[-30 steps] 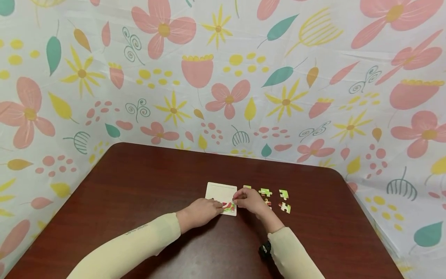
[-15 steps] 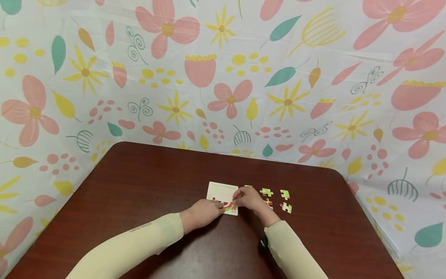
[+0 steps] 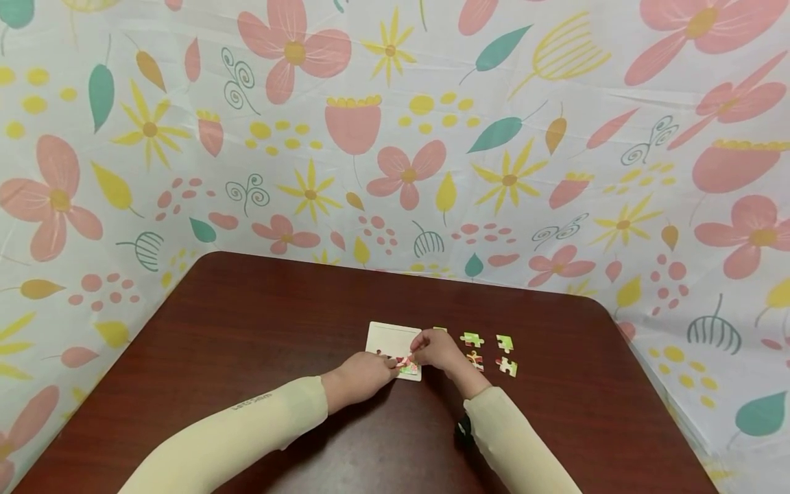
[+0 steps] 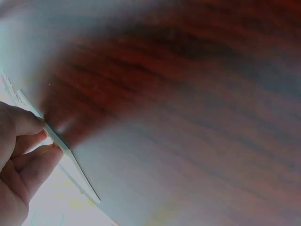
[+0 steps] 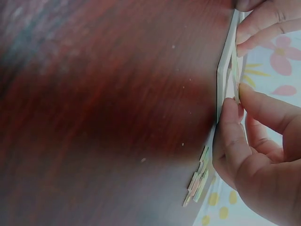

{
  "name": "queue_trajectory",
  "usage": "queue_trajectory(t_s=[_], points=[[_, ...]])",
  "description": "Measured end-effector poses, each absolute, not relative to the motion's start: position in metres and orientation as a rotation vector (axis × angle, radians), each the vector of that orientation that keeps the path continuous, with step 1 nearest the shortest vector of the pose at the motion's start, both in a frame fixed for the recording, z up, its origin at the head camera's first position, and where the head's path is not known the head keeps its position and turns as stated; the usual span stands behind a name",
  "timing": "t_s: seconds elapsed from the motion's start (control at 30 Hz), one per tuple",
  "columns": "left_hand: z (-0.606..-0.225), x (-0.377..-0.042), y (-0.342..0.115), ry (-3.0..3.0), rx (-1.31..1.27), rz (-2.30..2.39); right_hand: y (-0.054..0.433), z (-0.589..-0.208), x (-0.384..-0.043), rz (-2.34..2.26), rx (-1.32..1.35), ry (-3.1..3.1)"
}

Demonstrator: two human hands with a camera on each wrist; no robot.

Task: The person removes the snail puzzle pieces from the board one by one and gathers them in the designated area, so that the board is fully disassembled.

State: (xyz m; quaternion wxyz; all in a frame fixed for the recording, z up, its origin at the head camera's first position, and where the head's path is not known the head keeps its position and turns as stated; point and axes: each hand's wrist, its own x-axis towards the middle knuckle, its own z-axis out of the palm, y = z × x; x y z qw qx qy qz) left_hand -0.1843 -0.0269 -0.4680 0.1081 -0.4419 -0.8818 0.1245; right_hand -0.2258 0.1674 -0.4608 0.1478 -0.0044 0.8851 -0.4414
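Observation:
A pale jigsaw puzzle board [image 3: 389,335] lies flat on the table, with red and green picture pieces in its lower right part. My left hand [image 3: 361,377] holds the board by its near edge, the thumb at the edge and the fingertips on top, as the left wrist view shows. Over the board's right side, my right hand [image 3: 438,348] pinches a puzzle piece [image 5: 235,77] between thumb and fingers. That piece stands tilted on edge in the right wrist view, low over the board and close to the left fingertips. My fingers partly hide the filled area.
Right of the board lie several loose puzzle pieces [image 3: 505,343], one partly behind my right hand. The dark brown table [image 3: 278,302] meets a flower-printed cloth [image 3: 395,137] at its back edge. A black band [image 3: 463,429] sits at my right wrist.
My right hand has shifted slightly left over the board, and the pinched piece has tilted. The left hand stays on the board, almost unmoved. The head view has shifted a little.

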Motion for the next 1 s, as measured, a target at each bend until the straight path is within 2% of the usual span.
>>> queue_trajectory(t_s=[1.0], points=[[-0.471, -0.185, -0.025, -2.682, -1.299, 0.261, 0.192, -0.455, -0.222, -1.374, 0.021, 2.392]])
